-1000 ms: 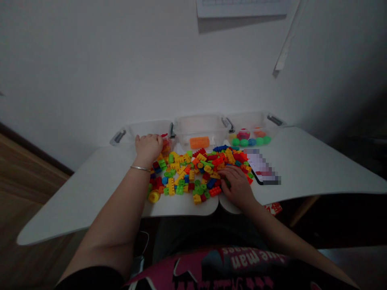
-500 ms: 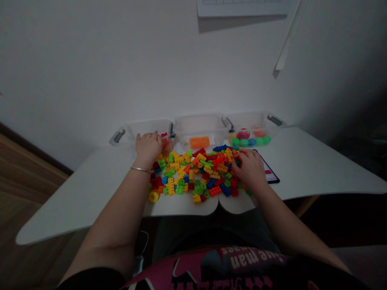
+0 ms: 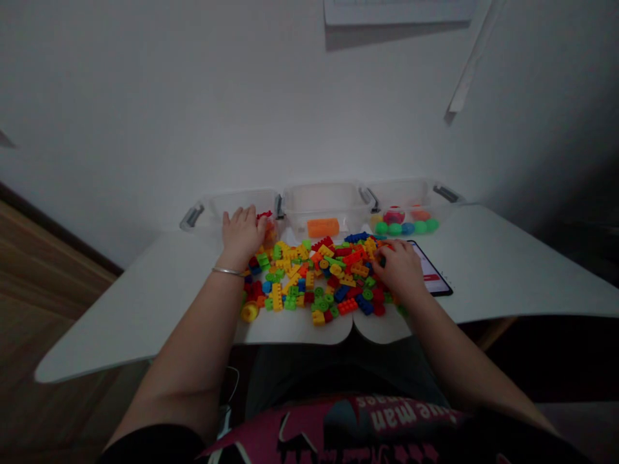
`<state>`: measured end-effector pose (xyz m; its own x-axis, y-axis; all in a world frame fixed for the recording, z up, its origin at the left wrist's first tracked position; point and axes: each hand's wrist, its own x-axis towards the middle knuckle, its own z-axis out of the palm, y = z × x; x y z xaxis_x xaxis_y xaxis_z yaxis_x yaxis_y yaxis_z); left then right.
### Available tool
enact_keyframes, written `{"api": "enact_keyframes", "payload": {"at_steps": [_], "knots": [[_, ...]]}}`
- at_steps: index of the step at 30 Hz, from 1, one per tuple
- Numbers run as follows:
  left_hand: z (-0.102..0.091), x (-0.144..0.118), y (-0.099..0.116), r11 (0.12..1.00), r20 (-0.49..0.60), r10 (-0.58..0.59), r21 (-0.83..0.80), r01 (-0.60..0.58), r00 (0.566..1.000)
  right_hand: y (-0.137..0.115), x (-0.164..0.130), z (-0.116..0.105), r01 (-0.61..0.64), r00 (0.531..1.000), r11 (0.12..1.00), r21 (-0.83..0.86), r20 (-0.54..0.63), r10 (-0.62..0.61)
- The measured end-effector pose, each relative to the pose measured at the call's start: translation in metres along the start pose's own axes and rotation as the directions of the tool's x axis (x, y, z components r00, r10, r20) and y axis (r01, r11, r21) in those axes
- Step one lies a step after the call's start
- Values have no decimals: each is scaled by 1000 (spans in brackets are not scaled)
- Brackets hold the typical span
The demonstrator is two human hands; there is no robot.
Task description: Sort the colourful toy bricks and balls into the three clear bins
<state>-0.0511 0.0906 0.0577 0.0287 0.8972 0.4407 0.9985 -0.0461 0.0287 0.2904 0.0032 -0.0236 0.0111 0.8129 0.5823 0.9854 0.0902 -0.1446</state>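
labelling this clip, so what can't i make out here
All in the head view:
Left hand: whether it touches anything in the left clear box; the hand itself hides that.
Right hand: whether it grips a block; its back and fingers cover the spot.
Phone: one side is behind the right hand; screen text is too small and blurred.
Block pile: lower pieces are under upper ones.
Wall sheet: cut off by the top edge.

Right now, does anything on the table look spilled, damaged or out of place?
The phone looks slightly odd: a device lying beside loose toy bricks, partly hidden by the right hand. The bricks lie heaped before three clear boxes; I see no damage.
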Motion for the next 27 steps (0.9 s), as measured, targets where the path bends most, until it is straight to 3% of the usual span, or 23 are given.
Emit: {"api": "enact_keyframes", "payload": {"at_steps": [5,10,16,20,24,27], "knots": [[0,0,-7,999,52,34,-41,-32,998,8,3,-7,-25,997,995,101,-73,32],[-10,-2,-8,994,107,46,-107,-34,993,6,2,-24,40,992,980,196,-126,-15],[-26,-41,22,971,-51,31,-234,-43,998,-13,-9,-37,145,988,916,375,-107,-113],[-25,-81,55,856,-90,207,-466,-225,974,-30,-19,-40,201,979,879,432,-75,-187],[-20,-108,80,678,-53,309,-688,-259,950,-44,-27,-42,300,951,829,472,-85,-296],[-17,-117,90,593,-12,309,-779,-203,951,-50,-31,-41,369,922,798,477,-82,-378]]}}
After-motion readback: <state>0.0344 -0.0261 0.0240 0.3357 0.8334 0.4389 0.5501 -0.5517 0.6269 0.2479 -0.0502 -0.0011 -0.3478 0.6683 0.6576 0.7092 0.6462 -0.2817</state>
